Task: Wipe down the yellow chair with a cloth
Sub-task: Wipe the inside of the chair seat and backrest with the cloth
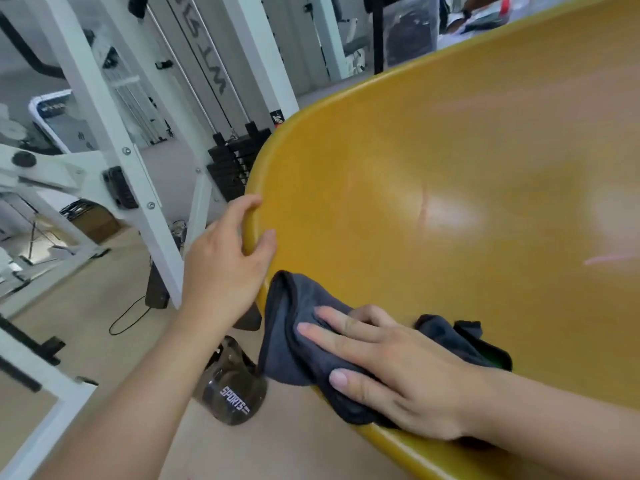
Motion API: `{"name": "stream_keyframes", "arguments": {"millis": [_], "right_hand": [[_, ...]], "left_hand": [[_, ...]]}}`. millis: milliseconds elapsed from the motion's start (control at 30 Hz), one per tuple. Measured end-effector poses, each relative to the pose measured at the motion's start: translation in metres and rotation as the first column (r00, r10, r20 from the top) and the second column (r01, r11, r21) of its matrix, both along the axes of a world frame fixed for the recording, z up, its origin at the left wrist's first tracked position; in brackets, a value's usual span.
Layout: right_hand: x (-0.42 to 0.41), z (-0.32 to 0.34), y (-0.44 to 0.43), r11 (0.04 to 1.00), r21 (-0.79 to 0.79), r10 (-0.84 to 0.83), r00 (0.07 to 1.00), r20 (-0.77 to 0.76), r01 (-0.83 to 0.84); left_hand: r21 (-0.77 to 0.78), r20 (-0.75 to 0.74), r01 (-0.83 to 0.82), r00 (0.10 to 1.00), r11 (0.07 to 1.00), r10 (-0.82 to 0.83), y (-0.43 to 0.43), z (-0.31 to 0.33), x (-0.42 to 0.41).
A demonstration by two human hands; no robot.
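The yellow chair [450,168] runs off the top, right and bottom edges. Much of the cloth [294,337] lies covered beneath the right hand [391,368]. Most fingers of the left hand [225,268] are out of sight behind the chair's rim. Below that hand, the cloth hides part of a dark bottle [232,393].

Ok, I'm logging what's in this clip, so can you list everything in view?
yellow chair: one, mustard yellow, fills the right side
cloth: one, dark grey, on the chair's near rim
bottle: one, dark, marked SPORTS, on the floor below the cloth
gym frame: one, white, left
weight stack: one, black, beyond the chair's rim
cable: one, black, on the floor
left hand: grips the chair's rim
right hand: presses on the cloth
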State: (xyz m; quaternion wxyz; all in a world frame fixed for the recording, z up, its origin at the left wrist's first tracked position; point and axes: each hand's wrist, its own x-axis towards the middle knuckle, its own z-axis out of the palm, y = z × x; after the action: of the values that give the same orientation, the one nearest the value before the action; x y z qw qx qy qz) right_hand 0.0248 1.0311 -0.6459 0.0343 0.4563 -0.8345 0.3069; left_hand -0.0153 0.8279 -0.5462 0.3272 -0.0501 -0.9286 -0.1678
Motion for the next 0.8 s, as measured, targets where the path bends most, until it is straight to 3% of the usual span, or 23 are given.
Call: {"name": "stream_keyframes", "arguments": {"millis": [200,267,300,333,367,400,500,567,667,800], "right_hand": [[-0.078,-0.012,-0.054,0.948,-0.165,-0.283,0.958,-0.036,0.274],[-0.124,-0.011,-0.059,0.822,-0.174,-0.547,0.837,0.022,0.542],[-0.144,-0.006,-0.061,0.702,-0.159,-0.685,0.719,0.115,0.694],[-0.159,-0.001,-0.064,0.590,-0.125,-0.770,0.603,0.208,0.797],[-0.163,0.002,-0.068,0.536,-0.093,-0.802,0.541,0.253,0.839],[-0.156,0.002,-0.071,0.545,-0.087,-0.799,0.548,0.249,0.834],[-0.091,0.001,-0.072,0.765,-0.073,-0.628,0.766,0.139,0.640],[-0.046,0.007,-0.070,0.867,0.005,-0.496,0.862,0.107,0.498],[-0.047,0.017,-0.073,0.866,0.080,-0.495,0.869,-0.007,0.494],[-0.109,0.017,-0.096,0.779,-0.143,-0.620,0.784,-0.030,0.611]], "left_hand": [[0.317,-0.024,0.158,0.987,0.935,-0.158,-0.026,-0.015,-0.033],[0.323,-0.006,0.213,0.975,0.922,-0.223,-0.032,-0.018,-0.040],[0.297,0.008,0.233,0.969,0.926,-0.246,-0.036,-0.019,-0.043],[0.265,0.020,0.242,0.966,0.933,-0.257,-0.040,-0.017,-0.046],[0.231,0.030,0.244,0.966,0.942,-0.258,-0.044,-0.014,-0.052],[0.201,0.044,0.242,0.966,0.949,-0.256,-0.047,-0.009,-0.060],[0.187,0.132,0.212,0.962,0.959,-0.238,-0.046,0.003,-0.087],[0.130,0.170,0.177,0.965,0.976,-0.198,-0.043,0.006,-0.094],[0.047,0.135,0.169,0.975,0.984,-0.174,-0.042,0.005,-0.093],[0.039,0.118,0.187,0.975,0.982,-0.191,-0.048,0.002,-0.079]]}}
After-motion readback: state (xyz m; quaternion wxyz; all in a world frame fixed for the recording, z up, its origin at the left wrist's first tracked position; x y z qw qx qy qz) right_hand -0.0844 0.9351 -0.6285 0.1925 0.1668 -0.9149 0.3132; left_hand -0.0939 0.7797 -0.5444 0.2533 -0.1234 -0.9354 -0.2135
